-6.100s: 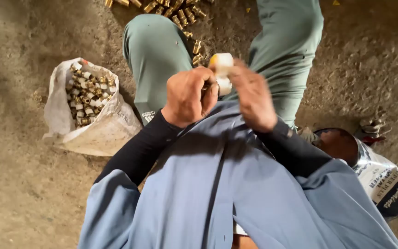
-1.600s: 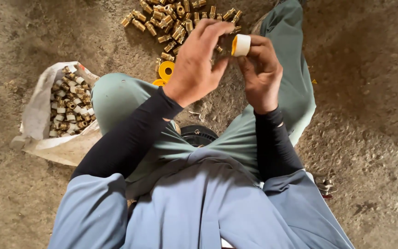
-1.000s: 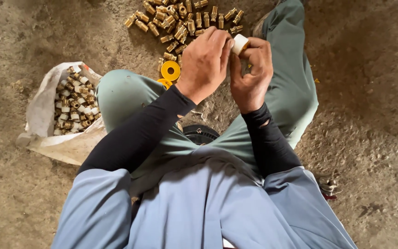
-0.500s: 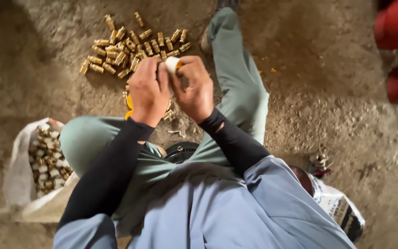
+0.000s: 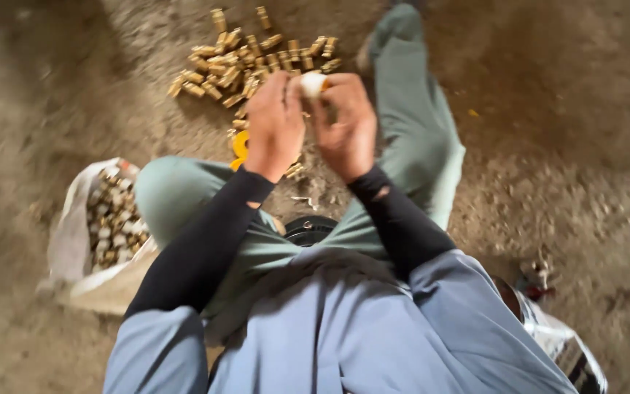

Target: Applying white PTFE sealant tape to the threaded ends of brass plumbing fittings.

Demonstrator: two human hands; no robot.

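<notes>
Where brass fittings [image 5: 246, 58] lie, rough dirt floor [image 5: 563, 146]

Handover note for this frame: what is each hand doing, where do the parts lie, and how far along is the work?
Left hand and right hand are raised together over the lap, both closed on a small white roll held between the fingertips; blur hides any fitting there.
Loose brass fittings lie piled on the dirt floor ahead, a yellow ring beside the left hand.
An open white sack at the left knee holds more fittings.
Which pile is finished cannot be told.
</notes>
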